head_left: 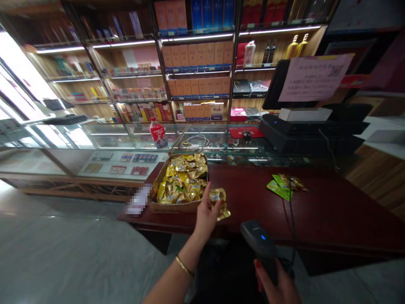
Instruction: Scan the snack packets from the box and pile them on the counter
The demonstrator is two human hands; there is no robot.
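My left hand (206,215), with a gold bangle on its wrist, is closed on a shiny gold snack packet (224,211) at the front of the dark red table. Just left of it stands an open cardboard box (177,207) heaped with gold and yellow snack packets (182,179). In my right hand (276,287) is a black barcode scanner (259,240) with a blue light on top, held in front of the table edge and pointing toward the packet side. Farther right on the table lie several green packets (280,188) and gold packets (295,183).
A dark cable (291,219) crosses the dark red table (247,190). Behind it, a glass counter (218,147) bears a red bottle (158,134), a white cable, and a mouse (246,134) on a red mat. A monitor (275,86) with a taped paper stands right. Stocked shelves line the back.
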